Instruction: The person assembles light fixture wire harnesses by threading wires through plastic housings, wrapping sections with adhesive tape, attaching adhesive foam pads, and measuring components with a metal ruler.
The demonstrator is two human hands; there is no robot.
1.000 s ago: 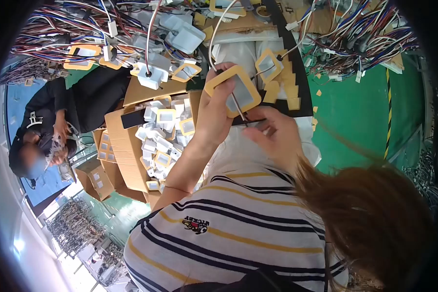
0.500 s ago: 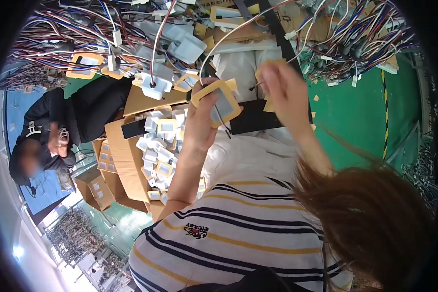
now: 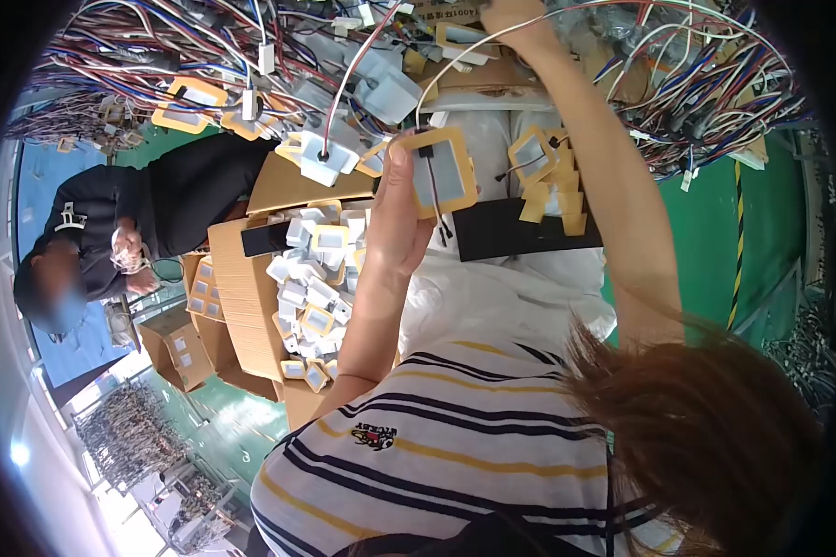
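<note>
My left hand [image 3: 398, 218] grips a small housing with a yellow frame [image 3: 464, 197] and a grey-white middle, thumb on the frame's left side. A short dark two-ended lead [image 3: 436, 200] hangs across its face, and a white cable arches up from behind. My right hand [image 3: 522, 26] reaches to the top edge of the view, over the cardboard; its fingertips are blurred and partly cut off. On my lap lies another yellow-framed piece [image 3: 532, 156] with a short dark lead. Beside it are several yellow paper squares [image 3: 574, 206] at the edge of a black board [image 3: 502, 237].
Tangled wire bundles [image 3: 139, 70] cover the left bench, with more wires [image 3: 715, 102] at right. An open carton [image 3: 246, 297] holds several white housings [image 3: 297, 265]; a phone [image 3: 265, 239] rests on it. A co-worker in dark clothes [image 3: 102, 209] sits at left.
My right hand has moved from the yellow squares by my lap up to the top of the view. My left hand has shifted slightly right, turning the yellow-framed housing more upright.
</note>
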